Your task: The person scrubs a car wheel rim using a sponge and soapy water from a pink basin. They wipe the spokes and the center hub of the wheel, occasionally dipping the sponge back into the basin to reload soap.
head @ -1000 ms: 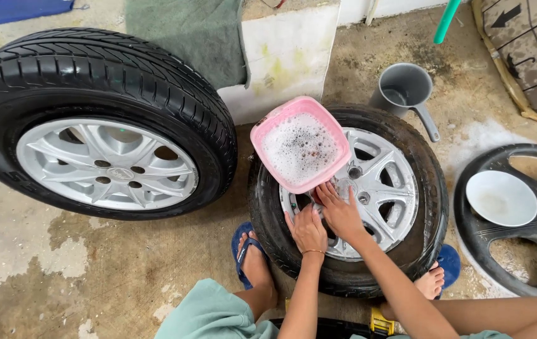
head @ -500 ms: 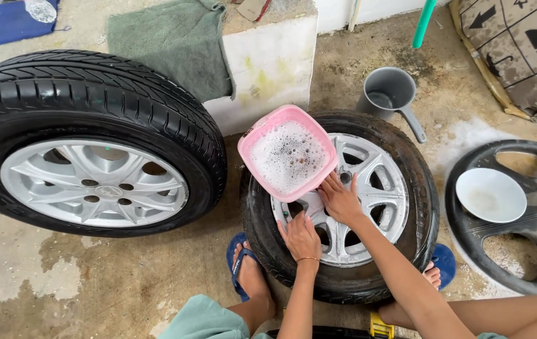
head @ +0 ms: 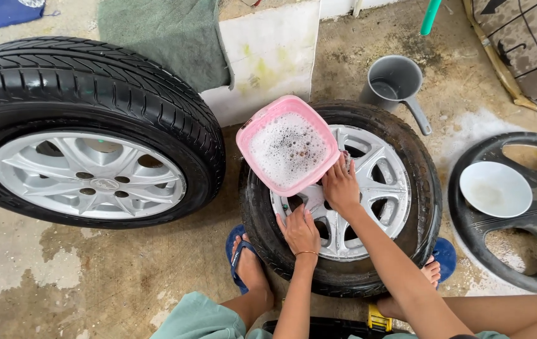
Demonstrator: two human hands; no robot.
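Clearly my left hand point(head: 300, 231) lies flat on the wet, slippery silver rim point(head: 369, 188) while my right hand point(head: 340, 186) beside it clutches a soft cloth point(head: 346, 158); the heavy, rigid wheel is best gripped by its spokes.

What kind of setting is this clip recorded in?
Probably a home yard or driveway wash spot: bare, wet concrete floor, two car wheels lying flat, a pink basin of soapy water and a grey dipper. Both hands rest on the nearer rim.
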